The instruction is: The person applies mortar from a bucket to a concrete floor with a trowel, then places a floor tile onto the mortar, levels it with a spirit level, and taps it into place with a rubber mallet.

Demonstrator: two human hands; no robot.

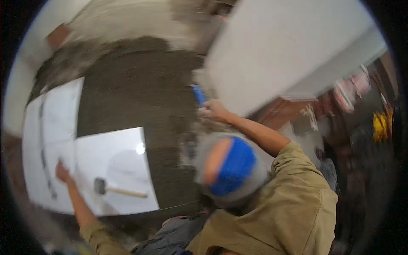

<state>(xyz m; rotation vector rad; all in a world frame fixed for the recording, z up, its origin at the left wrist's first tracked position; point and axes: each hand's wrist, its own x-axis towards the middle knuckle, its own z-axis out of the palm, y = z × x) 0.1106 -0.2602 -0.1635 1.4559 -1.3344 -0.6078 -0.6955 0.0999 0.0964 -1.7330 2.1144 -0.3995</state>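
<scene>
White tiles [51,127] lie on the left, with one square white tile [127,170] set against them over dark wet mortar [131,89]. A rubber mallet [121,191] with a black head and wooden handle rests on the square tile. My left hand [63,172] is low over the white tiles near their joint, its fingers smeared by motion. At the mortar's right edge, my right hand [212,110] is closed around a blue tool [198,94]; I cannot tell its kind. A grey rounded form with a blue and orange panel [233,168] appears before my khaki shirt.
A large pale panel or wall [284,46] rises at the upper right. A reddish-brown block [58,37] lies at the far left. Blurred clutter, with a yellow item [382,126], stands on the right. Pale bare floor [131,19] borders the mortar at the back.
</scene>
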